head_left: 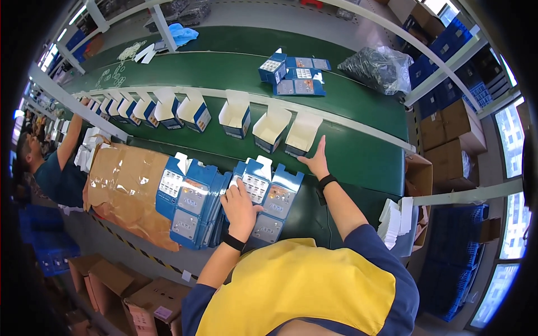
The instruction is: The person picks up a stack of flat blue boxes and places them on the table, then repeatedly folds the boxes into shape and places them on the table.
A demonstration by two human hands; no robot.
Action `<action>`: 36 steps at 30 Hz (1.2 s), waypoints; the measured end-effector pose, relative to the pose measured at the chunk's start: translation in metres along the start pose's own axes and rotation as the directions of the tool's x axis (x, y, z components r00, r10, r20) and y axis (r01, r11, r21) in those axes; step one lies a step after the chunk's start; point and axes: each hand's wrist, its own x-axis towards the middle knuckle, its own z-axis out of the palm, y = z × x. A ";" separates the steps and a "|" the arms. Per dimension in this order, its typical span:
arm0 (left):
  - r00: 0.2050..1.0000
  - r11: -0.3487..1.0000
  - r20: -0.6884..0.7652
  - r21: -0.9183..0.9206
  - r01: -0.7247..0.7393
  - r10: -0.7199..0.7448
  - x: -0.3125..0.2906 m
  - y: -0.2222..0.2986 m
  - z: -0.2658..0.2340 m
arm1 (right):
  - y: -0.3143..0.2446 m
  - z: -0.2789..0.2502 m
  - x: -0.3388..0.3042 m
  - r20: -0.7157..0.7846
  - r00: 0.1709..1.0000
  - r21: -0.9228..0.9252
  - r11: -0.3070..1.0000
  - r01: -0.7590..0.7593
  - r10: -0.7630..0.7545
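My left hand (241,208) lies on a flat, unfolded blue carton (276,200), fingers stretched over its printed panels and thumb out to the side. Beside it leans a stack of the same flat cartons (193,201). My right hand (317,162) is open at the right side of an upright carton (300,133), its thumb close to the lower corner; whether it touches I cannot tell. That carton has its top flap up and a white inside. Two similar open cartons, one nearer (272,129) and one farther left (235,115), stand in the row.
The row of open cartons (193,112) runs left along the green belt (358,148). Brown wrapping paper (129,190) lies at left, near a co-worker (56,173). Behind the rail are more blue cartons (300,87) and a dark plastic bag (378,70). White pieces (395,221) sit at right.
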 end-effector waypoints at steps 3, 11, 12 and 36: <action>0.998 0.999 -0.056 -0.052 0.011 -0.013 -0.003 -0.006 0.003 | -0.011 -0.021 -0.041 0.190 0.924 0.376 0.845 -0.380 0.331; 0.995 0.998 -0.100 -0.058 0.012 -0.018 -0.020 0.014 0.014 | -0.083 -0.034 -0.167 0.593 0.799 0.591 0.618 -0.518 0.103; 0.995 0.999 -0.099 -0.052 0.006 -0.011 -0.021 0.014 0.013 | -0.086 -0.032 -0.170 0.571 0.819 0.591 0.665 -0.456 0.054; 0.978 0.030 -0.051 -0.998 -0.046 -0.202 -0.027 0.037 -0.076 | -0.158 -0.087 -0.213 0.329 0.617 0.336 0.699 0.631 -0.715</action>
